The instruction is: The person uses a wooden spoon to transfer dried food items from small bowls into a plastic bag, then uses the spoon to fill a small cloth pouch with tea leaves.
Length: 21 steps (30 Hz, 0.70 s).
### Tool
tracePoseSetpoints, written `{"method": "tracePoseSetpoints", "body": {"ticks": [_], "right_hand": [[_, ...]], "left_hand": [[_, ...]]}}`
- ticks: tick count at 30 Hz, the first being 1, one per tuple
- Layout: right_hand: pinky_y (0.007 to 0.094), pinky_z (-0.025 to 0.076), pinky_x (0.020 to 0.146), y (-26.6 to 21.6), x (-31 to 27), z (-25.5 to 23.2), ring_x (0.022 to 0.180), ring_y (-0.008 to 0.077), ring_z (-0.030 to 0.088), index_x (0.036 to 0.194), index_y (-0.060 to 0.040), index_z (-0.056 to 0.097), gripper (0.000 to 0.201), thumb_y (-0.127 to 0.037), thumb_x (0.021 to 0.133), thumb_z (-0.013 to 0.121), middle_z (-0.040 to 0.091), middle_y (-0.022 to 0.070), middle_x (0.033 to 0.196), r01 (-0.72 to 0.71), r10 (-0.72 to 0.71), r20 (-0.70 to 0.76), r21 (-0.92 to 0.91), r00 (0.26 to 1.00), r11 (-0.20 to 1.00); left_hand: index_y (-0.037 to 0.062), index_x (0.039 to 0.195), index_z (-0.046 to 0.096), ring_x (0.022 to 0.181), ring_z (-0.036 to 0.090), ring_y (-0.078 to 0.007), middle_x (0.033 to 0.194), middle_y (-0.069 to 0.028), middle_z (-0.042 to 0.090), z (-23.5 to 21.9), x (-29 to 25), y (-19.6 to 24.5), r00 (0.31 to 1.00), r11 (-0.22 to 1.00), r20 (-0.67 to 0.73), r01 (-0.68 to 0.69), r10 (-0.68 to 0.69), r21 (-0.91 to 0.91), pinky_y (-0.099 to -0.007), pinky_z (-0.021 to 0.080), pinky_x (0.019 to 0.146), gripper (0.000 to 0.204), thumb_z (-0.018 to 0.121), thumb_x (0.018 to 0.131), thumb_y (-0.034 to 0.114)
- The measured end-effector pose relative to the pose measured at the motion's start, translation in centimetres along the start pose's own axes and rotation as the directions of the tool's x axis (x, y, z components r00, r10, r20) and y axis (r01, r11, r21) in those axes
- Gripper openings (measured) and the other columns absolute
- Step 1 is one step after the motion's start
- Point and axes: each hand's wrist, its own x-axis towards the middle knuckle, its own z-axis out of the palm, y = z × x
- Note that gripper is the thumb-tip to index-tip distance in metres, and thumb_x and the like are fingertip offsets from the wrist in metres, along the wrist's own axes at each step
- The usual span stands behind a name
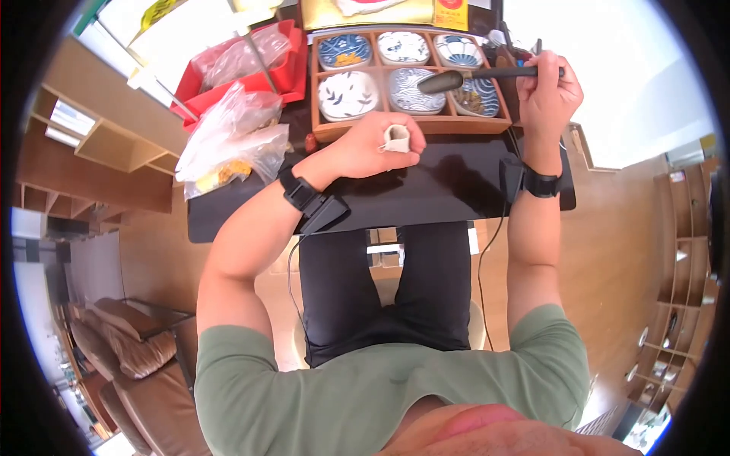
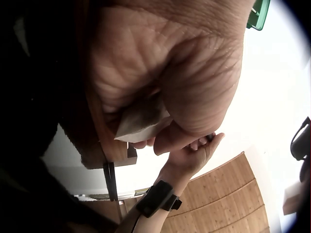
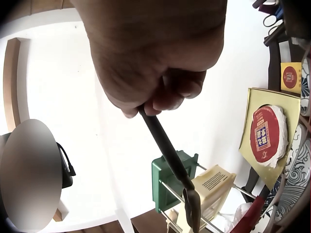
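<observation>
My left hand is curled round a small off-white pouch with its opening facing up, in front of the wooden tray; the pale cloth also shows between thumb and palm in the left wrist view. My right hand grips the dark handle of a small scoop, held level above the tray. The scoop's bowl hangs over the middle front dish. In the right wrist view the scoop comes out from the curled fingers of the right hand. What the bowl contains cannot be told.
The compartmented wooden tray holds several patterned dishes, some with contents. To its left are a red bin with plastic bags and a clear bag on the dark table. A gold package lies behind the tray.
</observation>
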Motion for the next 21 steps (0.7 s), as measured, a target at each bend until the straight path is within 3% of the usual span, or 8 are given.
{"method": "tracePoseSetpoints", "body": {"ticks": [2,4,6,8,10,13,19,21], "right_hand": [[0.0201,0.034,0.042,1.1,0.7,-1.9,0.046,0.0056,0.048,0.081,0.0009,0.066,0.025,-0.016,0.099,0.068,0.058,0.0015,0.06,0.003,-0.014,-0.18,-0.06,0.984,0.998],[0.02,0.035,0.045,1.8,1.1,-3.5,0.049,0.0047,0.048,0.079,0.0006,0.067,0.028,-0.02,0.098,0.07,0.059,0.001,0.062,0.001,-0.028,-0.225,-0.121,0.974,0.993],[0.0202,0.037,0.048,2.6,1.5,-4.7,0.053,0.0036,0.048,0.078,0.0009,0.069,0.029,-0.021,0.097,0.072,0.061,0.0004,0.062,0.075,-0.198,-0.297,-0.378,0.934,0.923],[0.0203,0.039,0.05,2.3,1.3,-4.7,0.057,0.0027,0.048,0.078,0.0015,0.071,0.03,-0.022,0.096,0.073,0.062,-0.0008,0.062,0.097,-0.253,-0.288,-0.465,0.924,0.88],[0.0209,0.04,0.05,1.9,0.8,-4.3,0.056,0.0026,0.05,0.079,0.0022,0.071,0.029,-0.021,0.095,0.074,0.06,-0.0024,0.06,0.154,-0.369,-0.179,-0.685,0.912,0.712],[0.0234,0.044,0.051,1.9,0.7,-4.1,0.052,0.0056,0.054,0.077,0.0009,0.07,0.028,-0.021,0.093,0.075,0.063,0.0018,0.057,0.159,-0.362,-0.12,-0.742,0.924,0.651],[0.0283,0.046,0.051,1.3,0.9,-4.0,0.047,0.0146,0.057,0.078,-0.0014,0.071,0.027,-0.024,0.091,0.076,0.065,0.01,0.058,0.172,-0.318,-0.012,-0.822,0.948,0.542],[0.03,0.046,0.05,1.6,0.8,-4.1,0.046,0.0195,0.058,0.078,-0.002,0.072,0.027,-0.025,0.091,0.075,0.065,0.0116,0.058,0.148,-0.285,-0.003,-0.848,0.959,0.508]], "left_hand": [[0.0052,0.092,0.064,0.084,0.058,-0.007,0.092,0.0014,0.065,0.4,0.6,0.6,1.0,0.999,0.029,0.0,-0.001,0.049,-0.0244,0.047,0.077,0.012,0.073,0.085,0.0],[0.0057,0.091,0.062,0.085,0.057,-0.0071,0.093,0.0012,0.064,0.1,0.0,-0.3,1.0,0.998,0.008,0.023,-0.023,-0.054,-0.0245,0.047,0.077,0.015,0.073,0.084,-0.002],[0.0062,0.09,0.061,0.085,0.057,-0.0071,0.094,0.0008,0.064,0.0,0.1,-0.3,0.999,0.999,0.028,0.031,-0.03,-0.036,-0.025,0.047,0.077,0.017,0.073,0.084,-0.002],[0.0059,0.091,0.063,0.083,0.06,-0.0071,0.089,0.0013,0.066,0.1,0.1,-0.4,1.0,0.998,-0.012,-0.002,0.002,-0.058,-0.0247,0.049,0.075,0.014,0.074,0.086,0.001],[0.0063,0.093,0.06,0.084,0.058,-0.0068,0.096,-0.0004,0.064,0.0,0.0,-0.5,1.0,0.998,0.016,0.005,-0.005,-0.057,-0.0236,0.048,0.072,0.017,0.074,0.086,-0.002],[0.0059,0.094,0.06,0.082,0.058,-0.0069,0.097,-0.0017,0.063,0.1,0.1,-0.5,1.0,0.997,0.008,0.015,-0.015,-0.077,-0.0223,0.049,0.068,0.018,0.074,0.086,-0.002],[0.0045,0.094,0.063,0.085,0.06,-0.007,0.093,0.0006,0.066,0.1,0.0,-0.2,0.998,0.991,-0.018,0.055,-0.057,-0.12,-0.0247,0.05,0.077,0.015,0.075,0.085,0.0],[0.0058,0.094,0.059,0.082,0.058,-0.007,0.098,-0.0029,0.063,0.1,0.0,-0.4,1.0,0.995,-0.007,0.011,-0.012,-0.104,-0.022,0.049,0.067,0.018,0.073,0.087,-0.004]]}}
